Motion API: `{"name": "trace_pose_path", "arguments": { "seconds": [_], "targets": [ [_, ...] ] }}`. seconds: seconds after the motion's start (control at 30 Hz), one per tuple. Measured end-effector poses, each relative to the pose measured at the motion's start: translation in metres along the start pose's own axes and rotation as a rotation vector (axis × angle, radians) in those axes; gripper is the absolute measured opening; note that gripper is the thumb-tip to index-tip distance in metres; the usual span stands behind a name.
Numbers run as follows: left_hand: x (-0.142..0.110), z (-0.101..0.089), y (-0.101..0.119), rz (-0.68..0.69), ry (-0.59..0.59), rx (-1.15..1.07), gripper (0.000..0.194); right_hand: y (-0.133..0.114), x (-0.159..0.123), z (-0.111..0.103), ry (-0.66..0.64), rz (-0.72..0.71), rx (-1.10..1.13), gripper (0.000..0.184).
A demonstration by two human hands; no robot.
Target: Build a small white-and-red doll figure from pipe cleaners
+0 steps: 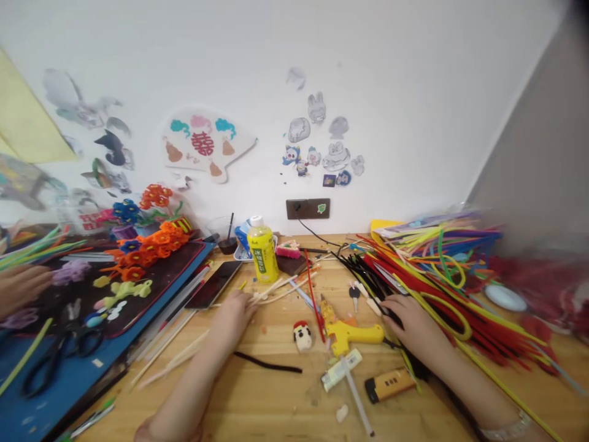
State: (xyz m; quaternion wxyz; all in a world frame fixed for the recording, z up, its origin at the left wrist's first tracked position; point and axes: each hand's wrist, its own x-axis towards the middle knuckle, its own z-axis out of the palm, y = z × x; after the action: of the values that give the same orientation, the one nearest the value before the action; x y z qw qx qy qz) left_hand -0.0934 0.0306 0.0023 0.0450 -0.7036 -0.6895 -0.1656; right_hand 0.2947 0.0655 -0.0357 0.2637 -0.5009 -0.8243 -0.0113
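Observation:
My left hand [233,318] lies palm down on the wooden table [276,399], its fingertips against a bunch of pale sticks [276,288] near a yellow drink bottle [262,253]. My right hand [407,319] rests on the edge of a heap of coloured pipe cleaners [442,270], fingers bent over black and red stems; whether it grips any is unclear. Between the hands lie a yellow glue gun [352,333], a small white and red figure [302,336] and a black pipe cleaner [269,363].
A dark board [175,264] at left carries orange, blue and yellow pipe-cleaner flowers, with black scissors [59,356] beside it. Another person's hand [21,288] shows at the far left. A lighter [390,385], glue sticks [340,371] and a wall socket [307,209] are also in view.

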Motion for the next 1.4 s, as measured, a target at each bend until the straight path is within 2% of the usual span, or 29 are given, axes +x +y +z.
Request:
{"name": "trace_pose_path", "arguments": {
  "seconds": [0.2,0.3,0.4,0.5,0.6,0.67,0.77,0.87,1.0,1.1,1.27,1.4],
  "targets": [
    [0.000,-0.002,0.002,0.016,-0.015,0.044,0.025,-0.008,0.002,-0.011,0.003,0.013,0.009,0.022],
    [0.001,-0.004,0.005,0.003,0.002,0.077,0.024,-0.020,0.003,-0.022,0.036,-0.041,0.081,0.022],
    [0.002,-0.003,0.006,-0.023,0.021,0.113,0.024,-0.036,0.001,-0.027,-0.079,-0.171,0.169,0.027],
    [0.002,0.002,0.005,-0.025,0.025,0.131,0.025,-0.047,-0.001,-0.024,-0.200,-0.234,0.155,0.034],
    [0.003,0.008,0.005,-0.009,0.024,0.128,0.026,-0.050,-0.002,-0.018,-0.219,-0.221,0.160,0.031],
    [0.004,0.011,0.005,0.008,0.032,0.120,0.028,-0.047,-0.001,-0.015,-0.177,-0.191,0.229,0.030],
    [0.005,0.010,0.009,0.051,0.053,0.099,0.032,-0.039,0.000,-0.015,-0.021,-0.074,0.431,0.027],
    [0.002,0.006,0.021,0.144,0.045,0.060,0.030,-0.033,0.003,-0.017,0.155,0.147,0.713,0.027],
    [-0.011,0.001,0.053,0.288,-0.001,0.004,0.032,-0.029,0.007,-0.020,0.318,0.465,1.144,0.031],
    [-0.025,-0.004,0.081,0.382,-0.077,-0.046,0.029,-0.028,0.008,-0.024,0.429,0.670,1.326,0.036],
    [-0.048,-0.014,0.115,0.442,-0.103,-0.060,0.022,-0.026,0.008,-0.030,0.477,0.736,1.356,0.030],
    [-0.068,-0.015,0.134,0.682,-0.153,-0.073,0.033,-0.024,0.008,-0.030,0.484,0.766,1.385,0.029]
  ]
}}
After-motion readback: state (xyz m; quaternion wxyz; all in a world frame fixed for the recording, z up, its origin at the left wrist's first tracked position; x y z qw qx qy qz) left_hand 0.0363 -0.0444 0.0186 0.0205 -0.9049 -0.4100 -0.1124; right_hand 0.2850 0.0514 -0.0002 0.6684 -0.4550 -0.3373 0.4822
